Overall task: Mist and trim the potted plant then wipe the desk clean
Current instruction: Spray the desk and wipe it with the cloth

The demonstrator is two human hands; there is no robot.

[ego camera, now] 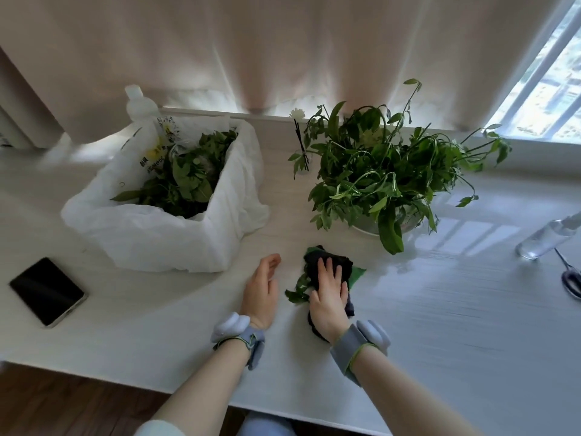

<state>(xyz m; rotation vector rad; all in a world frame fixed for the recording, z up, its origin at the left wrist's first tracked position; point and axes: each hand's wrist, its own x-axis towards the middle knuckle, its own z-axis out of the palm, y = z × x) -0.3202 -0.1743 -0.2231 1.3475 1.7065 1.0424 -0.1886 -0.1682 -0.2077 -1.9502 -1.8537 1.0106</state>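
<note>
Wiping step, judging by the layout. Presses right hand flat on dark cloth, fingers straight and slightly spread, gripping nothing. Stands left hand on its edge on the counter just left of the cloth, fingers relaxed and apart, empty, like a stop wall. Traps loose clippings between the two hands, partly under the cloth.

To do it well: keep palm pressure even and sweep cloth toward left hand. Gather clippings into one pile rather than smearing them. Then lift pile into bagged bin, just beyond left hand. Watch drooping leaves of potted plant, just beyond right fingertips; likely to snag the cloth.

Counts:
- 1 cloth
- 1 potted plant
- 1 bin, already holding leaves
- 1 phone, far left of left hand
- 1 clear bottle, far right of right hand, top cut off by frame
- 1 pair of scissors, near that bottle
- 1 white bottle, behind bin
- clippings: a few, cannot count exactly
</note>
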